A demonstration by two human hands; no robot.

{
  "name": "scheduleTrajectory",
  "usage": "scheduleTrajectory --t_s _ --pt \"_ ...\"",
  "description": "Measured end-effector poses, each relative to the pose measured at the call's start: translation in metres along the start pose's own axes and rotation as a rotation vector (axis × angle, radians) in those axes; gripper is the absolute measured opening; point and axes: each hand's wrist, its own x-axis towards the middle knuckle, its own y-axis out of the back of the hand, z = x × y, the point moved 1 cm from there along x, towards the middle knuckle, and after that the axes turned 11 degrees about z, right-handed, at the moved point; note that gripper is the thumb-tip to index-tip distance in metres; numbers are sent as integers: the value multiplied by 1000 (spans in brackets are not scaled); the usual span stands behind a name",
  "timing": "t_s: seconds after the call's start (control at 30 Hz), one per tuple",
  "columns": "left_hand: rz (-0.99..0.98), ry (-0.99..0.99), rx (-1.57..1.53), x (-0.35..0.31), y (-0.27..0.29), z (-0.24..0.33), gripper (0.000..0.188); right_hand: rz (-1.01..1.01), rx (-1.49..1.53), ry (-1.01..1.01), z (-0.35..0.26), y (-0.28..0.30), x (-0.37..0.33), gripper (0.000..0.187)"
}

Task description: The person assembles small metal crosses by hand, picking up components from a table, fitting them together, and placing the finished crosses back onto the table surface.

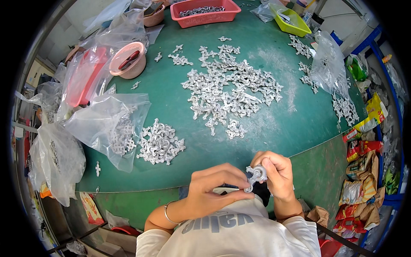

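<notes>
One green worktop (165, 85) fills the middle of a crowded room, dusted pale around its centre and right side. Blue shelving (376, 36) stands beyond the right edge, bright packets (353, 192) piled beside it.

Now the count: five tubs! A red tub (209, 19) at the far edge, a yellow-green tub (295, 29) by the far right corner, a pale pink tub (139, 68) toward the left holding one red-and-black tool (129, 60), a reddish tub (155, 19) behind it, and a pink-red tub (85, 83) under clear plastic along the left edge. Two main heaps of silvery parts, too many pieces to number: a big heap (231, 85) at the centre, a small heap (160, 143) toward the near left corner. One stray part (97, 168) lies by that corner.

And the two hands, both grasping one metal piece (257, 174) at the near edge, before the white shirt (227, 235)! The right hand (276, 171) curls its fingers, thumb pressed on the ringed end. The left hand (218, 184) reaches across from a bent elbow, bracelet (168, 213) on the wrist, fingers stretched together, tips meeting the lower end.
</notes>
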Motion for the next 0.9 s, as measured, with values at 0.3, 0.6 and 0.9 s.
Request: scheduleTrajectory --t_s 0.3,0.6,0.9 --pt "-48 -62 27 0 -1 3 22 -27 30 58 4 1 -1 29" --pt "-63 -101 80 -3 -5 6 22 -36 54 60 5 1 -1 29" --pt "-66 -119 95 -1 -6 7 23 -21 61 48 4 1 0 26"
